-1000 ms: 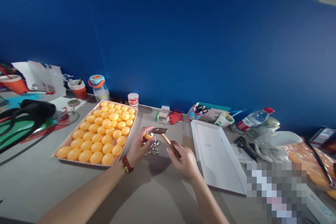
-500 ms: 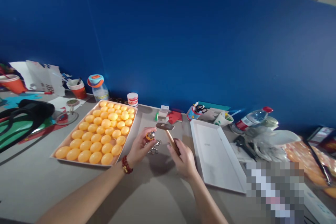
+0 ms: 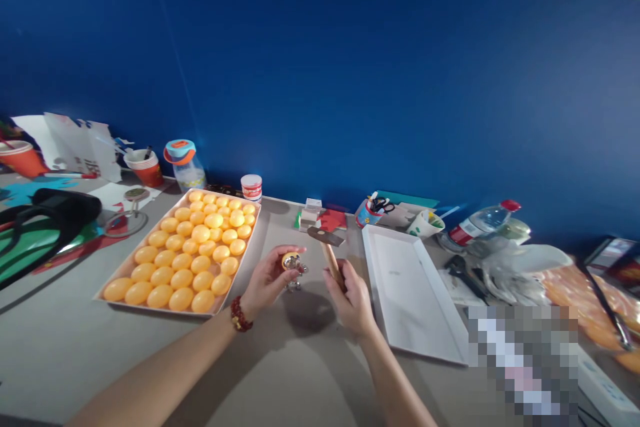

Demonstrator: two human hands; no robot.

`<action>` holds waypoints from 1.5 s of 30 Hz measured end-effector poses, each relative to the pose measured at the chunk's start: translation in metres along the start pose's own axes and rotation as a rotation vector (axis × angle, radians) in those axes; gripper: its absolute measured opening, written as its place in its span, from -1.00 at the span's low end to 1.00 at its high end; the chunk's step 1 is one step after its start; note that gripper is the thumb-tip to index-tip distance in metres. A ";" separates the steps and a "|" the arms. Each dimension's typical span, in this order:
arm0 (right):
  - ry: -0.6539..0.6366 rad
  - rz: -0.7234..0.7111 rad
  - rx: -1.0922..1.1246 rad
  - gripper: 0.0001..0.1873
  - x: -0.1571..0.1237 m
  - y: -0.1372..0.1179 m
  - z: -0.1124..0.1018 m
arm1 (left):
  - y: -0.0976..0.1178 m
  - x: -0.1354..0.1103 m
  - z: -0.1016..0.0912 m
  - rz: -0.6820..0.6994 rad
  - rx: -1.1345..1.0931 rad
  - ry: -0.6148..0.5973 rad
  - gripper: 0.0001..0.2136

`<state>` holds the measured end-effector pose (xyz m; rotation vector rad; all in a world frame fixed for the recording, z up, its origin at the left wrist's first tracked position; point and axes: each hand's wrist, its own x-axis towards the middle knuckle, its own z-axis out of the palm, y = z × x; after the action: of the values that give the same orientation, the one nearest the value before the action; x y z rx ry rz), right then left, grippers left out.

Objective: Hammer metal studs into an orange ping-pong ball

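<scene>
Nearby, a tray [image 3: 216, 305] holds balls [image 3: 201, 234]; a cup [image 3: 369, 216], scissors [image 3: 385, 205]. Left grip [image 3: 267, 283] clasps an orange piece [image 3: 287, 257], right grip [image 3: 354, 300] a hammer [image 3: 328, 251].

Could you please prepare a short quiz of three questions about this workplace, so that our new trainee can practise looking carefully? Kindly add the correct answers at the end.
1. Choose one. What does the right hand hold?
A: a pair of scissors
B: a hammer
C: a plastic bottle

2. True or false? The tray of orange balls lies to the left of the left hand.

3. Answer in a few words. Which hand is nearer to the white tray?

Key
1: B
2: True
3: The right hand
</scene>
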<state>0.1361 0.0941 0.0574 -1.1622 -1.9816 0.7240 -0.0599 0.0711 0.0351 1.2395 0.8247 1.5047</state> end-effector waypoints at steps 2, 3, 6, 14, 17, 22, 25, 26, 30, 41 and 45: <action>-0.002 0.013 0.038 -0.80 0.000 0.001 0.001 | 0.003 0.000 0.000 -0.014 -0.008 -0.023 -0.69; -0.003 0.013 0.051 -0.78 0.001 0.001 0.002 | 0.004 -0.001 0.001 -0.021 -0.019 -0.034 -0.68; -0.015 0.001 0.072 -0.72 0.001 0.001 0.004 | 0.004 -0.003 0.001 -0.074 -0.105 -0.092 -0.65; -0.037 -0.042 0.040 -0.71 -0.001 -0.001 0.010 | 0.000 -0.002 0.007 -0.242 -0.473 -0.184 -0.67; -0.051 -0.041 0.047 -0.71 -0.001 -0.002 0.009 | -0.001 0.001 0.006 -0.274 -0.512 -0.122 -0.70; -0.050 -0.013 0.066 -0.71 0.000 0.001 0.008 | -0.003 0.002 0.003 -0.309 -0.457 -0.038 -0.83; -0.061 -0.007 0.069 -0.71 0.000 0.002 0.008 | -0.004 0.002 0.004 -0.305 -0.440 -0.014 -0.81; -0.065 -0.009 0.068 -0.72 -0.001 0.002 0.008 | -0.004 0.002 0.005 -0.305 -0.438 -0.007 -0.79; -0.066 -0.017 0.062 -0.73 -0.001 0.001 0.009 | -0.001 0.003 0.006 -0.343 -0.536 -0.011 -0.71; -0.044 0.000 0.027 -0.74 -0.001 0.002 0.008 | -0.003 0.006 0.005 -0.387 -0.601 -0.024 -0.85; -0.028 -0.006 -0.067 -0.76 0.000 0.005 0.009 | -0.004 0.005 0.001 -0.357 -0.472 0.038 -0.83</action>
<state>0.1315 0.0951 0.0489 -1.1907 -2.0460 0.6793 -0.0582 0.0765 0.0332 0.6771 0.6250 1.3297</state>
